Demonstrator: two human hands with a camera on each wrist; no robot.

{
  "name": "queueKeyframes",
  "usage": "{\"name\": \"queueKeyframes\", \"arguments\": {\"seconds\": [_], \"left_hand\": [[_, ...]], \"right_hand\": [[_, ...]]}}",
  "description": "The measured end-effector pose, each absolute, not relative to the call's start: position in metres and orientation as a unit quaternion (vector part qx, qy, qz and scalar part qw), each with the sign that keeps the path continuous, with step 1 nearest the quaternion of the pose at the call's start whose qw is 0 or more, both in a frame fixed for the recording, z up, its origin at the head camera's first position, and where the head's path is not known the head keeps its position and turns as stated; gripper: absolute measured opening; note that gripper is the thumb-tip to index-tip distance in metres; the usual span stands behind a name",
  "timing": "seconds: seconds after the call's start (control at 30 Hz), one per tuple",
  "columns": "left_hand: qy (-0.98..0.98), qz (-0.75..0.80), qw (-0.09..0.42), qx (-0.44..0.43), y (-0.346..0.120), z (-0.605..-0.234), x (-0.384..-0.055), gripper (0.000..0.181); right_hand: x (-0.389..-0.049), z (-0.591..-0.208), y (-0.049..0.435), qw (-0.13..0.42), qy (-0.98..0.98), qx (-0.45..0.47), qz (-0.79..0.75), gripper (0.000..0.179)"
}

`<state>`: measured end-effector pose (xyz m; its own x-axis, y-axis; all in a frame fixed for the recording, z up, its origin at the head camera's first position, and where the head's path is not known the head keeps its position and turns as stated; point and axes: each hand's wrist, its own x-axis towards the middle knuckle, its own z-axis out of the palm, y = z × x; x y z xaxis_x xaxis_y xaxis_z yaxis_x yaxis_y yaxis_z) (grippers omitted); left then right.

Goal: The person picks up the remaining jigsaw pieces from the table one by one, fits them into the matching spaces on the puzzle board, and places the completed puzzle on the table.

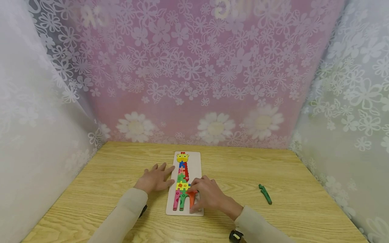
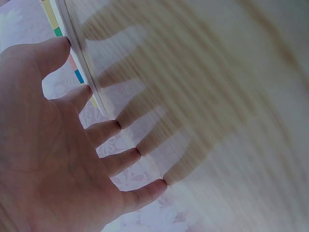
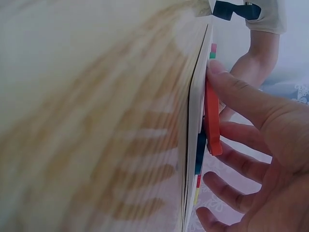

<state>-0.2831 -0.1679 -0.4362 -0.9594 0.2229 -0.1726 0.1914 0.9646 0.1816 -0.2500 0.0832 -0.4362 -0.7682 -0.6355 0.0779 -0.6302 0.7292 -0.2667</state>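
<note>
A giraffe puzzle board lies on the table with colored pieces in it, from the yellow head down to pink and green legs. My right hand pinches an orange leg piece between thumb and fingers at the board's lower right. In the right wrist view the piece sits slightly tilted over the board's surface. My left hand is spread flat beside the board, thumb and index finger touching its left edge, the other fingertips on the table.
A loose green puzzle piece lies on the wooden table to the right of the board. Flowered curtains hang behind the table and along both sides.
</note>
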Motion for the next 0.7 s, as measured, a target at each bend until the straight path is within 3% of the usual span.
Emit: {"name": "queueKeyframes", "arguments": {"seconds": [0.7], "left_hand": [[0.986,0.077,0.1,0.104,-0.168,-0.4372,-0.2841,0.067]], "right_hand": [[-0.2538,-0.4333,0.0846,0.027,0.924,-0.351,-0.151,0.057]]}}
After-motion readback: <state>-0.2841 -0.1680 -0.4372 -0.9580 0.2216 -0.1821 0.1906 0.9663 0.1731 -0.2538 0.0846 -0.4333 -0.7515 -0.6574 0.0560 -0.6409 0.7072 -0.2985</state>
